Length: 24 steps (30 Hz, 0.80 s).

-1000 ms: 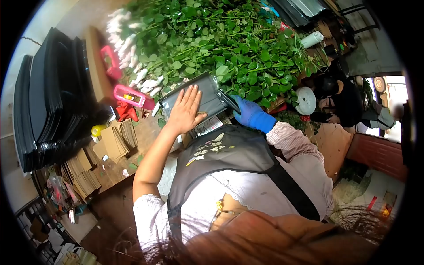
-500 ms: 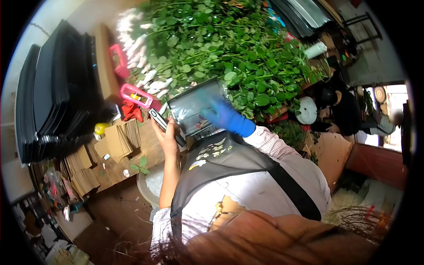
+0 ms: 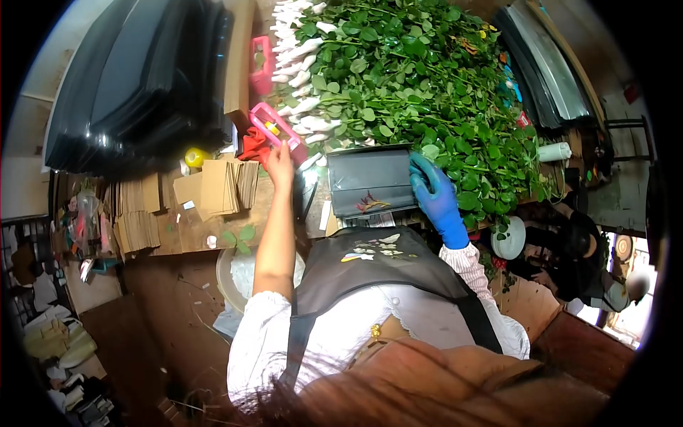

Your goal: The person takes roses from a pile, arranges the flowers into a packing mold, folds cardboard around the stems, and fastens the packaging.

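Note:
My left hand [image 3: 279, 169], bare, is at the lower side of a pink tape dispenser [image 3: 293, 144] with a yellow roll. Its fingers are bent together; what is between them is hidden. My right hand [image 3: 437, 203], in a blue glove with green fingertips, has its thumb and fingers at the right edge of a dark folded sheet [image 3: 370, 174]. Small reddish stems [image 3: 368, 204] lie on the sheet's lower part. Beyond it spreads a large heap of leafy green stems [image 3: 405, 78], with white-wrapped flower heads [image 3: 299, 67] along its left side.
Black sheets [image 3: 135, 85] stand stacked at the left, near cardboard pieces [image 3: 226, 186] and a yellow roll [image 3: 196, 157]. A bin [image 3: 228, 274] is below the table edge. A person in dark clothing [image 3: 573, 238] is at the right, beside a white round container [image 3: 508, 238].
My left hand has moved up to the pink dispenser and no longer holds the dark, silver-trimmed object. My right hand has shifted from over the sheet to its right edge. The view has turned.

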Motion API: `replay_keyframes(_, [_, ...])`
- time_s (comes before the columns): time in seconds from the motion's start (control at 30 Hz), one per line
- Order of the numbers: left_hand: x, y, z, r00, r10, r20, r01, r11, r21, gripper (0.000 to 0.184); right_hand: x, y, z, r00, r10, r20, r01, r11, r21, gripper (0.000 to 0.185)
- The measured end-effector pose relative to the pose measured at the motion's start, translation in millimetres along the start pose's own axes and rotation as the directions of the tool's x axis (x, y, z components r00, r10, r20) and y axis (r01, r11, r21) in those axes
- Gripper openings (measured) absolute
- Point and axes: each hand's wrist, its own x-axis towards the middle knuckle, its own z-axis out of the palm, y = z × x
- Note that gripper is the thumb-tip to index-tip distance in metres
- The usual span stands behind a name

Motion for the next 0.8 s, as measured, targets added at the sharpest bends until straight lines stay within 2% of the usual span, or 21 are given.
replay_keyframes(0.07, [19,0,12,0.988,0.093,-0.124,-0.088,0.995,0.044,0.041,0,-5,4,0.999,-0.036,0.004,0.036,0.999,-0.035,0.047])
replay_keyframes(0.17, [15,24,7,0.979,0.169,-0.111,-0.129,0.945,0.299,0.04,-5,-16,2,0.998,-0.051,-0.04,0.049,0.997,-0.058,0.045])
replay_keyframes(0.27, [-21,9,10,0.987,0.124,0.103,-0.143,0.97,0.199,0.041,-14,-13,-6,0.999,0.027,-0.03,-0.027,0.999,-0.017,0.043])
replay_keyframes(0.33, [-35,1,19,0.994,0.042,0.1,-0.077,0.921,0.381,0.036,-10,-16,-8,0.999,-0.031,-0.03,0.028,0.996,-0.089,0.043])
replay_keyframes(0.4, [-41,13,17,0.981,0.194,0.02,-0.149,0.678,0.72,0.032,-9,-20,-10,0.995,-0.095,-0.038,0.087,0.98,-0.177,0.042])
replay_keyframes(0.43, [-35,7,12,0.981,0.174,0.084,-0.173,0.592,0.788,0.03,-5,-24,-13,0.989,-0.142,-0.044,0.128,0.963,-0.237,0.042])
replay_keyframes(0.47, [-45,31,8,0.98,0.121,0.158,-0.198,0.498,0.844,0.031,-3,-29,-17,0.98,-0.194,-0.041,0.173,0.938,-0.299,0.042])
replay_keyframes(0.53, [-71,75,2,0.953,0.168,0.253,-0.298,0.68,0.67,0.033,-3,-34,-22,0.987,-0.154,-0.052,0.137,0.96,-0.245,0.042])
replay_keyframes(0.6, [-118,128,11,0.912,0.133,0.387,-0.295,0.869,0.398,0.036,-2,-31,-24,0.992,-0.119,-0.032,0.11,0.972,-0.209,0.042])
replay_keyframes(0.67, [-143,122,26,0.862,0.121,0.492,-0.378,0.801,0.465,0.036,1,-29,-17,0.993,-0.117,0.012,0.117,0.97,-0.211,0.042])
replay_keyframes(0.73, [-158,119,41,0.841,0.075,0.536,-0.507,0.459,0.73,0.044,7,-33,-9,0.984,-0.17,0.051,0.178,0.952,-0.248,0.043])
replay_keyframes(0.77, [-162,119,41,0.872,0.052,0.486,-0.455,0.448,0.769,0.052,8,-39,-8,0.989,-0.122,0.079,0.137,0.963,-0.234,0.042])
replay_keyframes(0.8, [-164,122,35,0.876,0.02,0.482,-0.443,0.428,0.788,0.053,9,-39,-7,0.986,-0.146,0.08,0.161,0.961,-0.227,0.042])
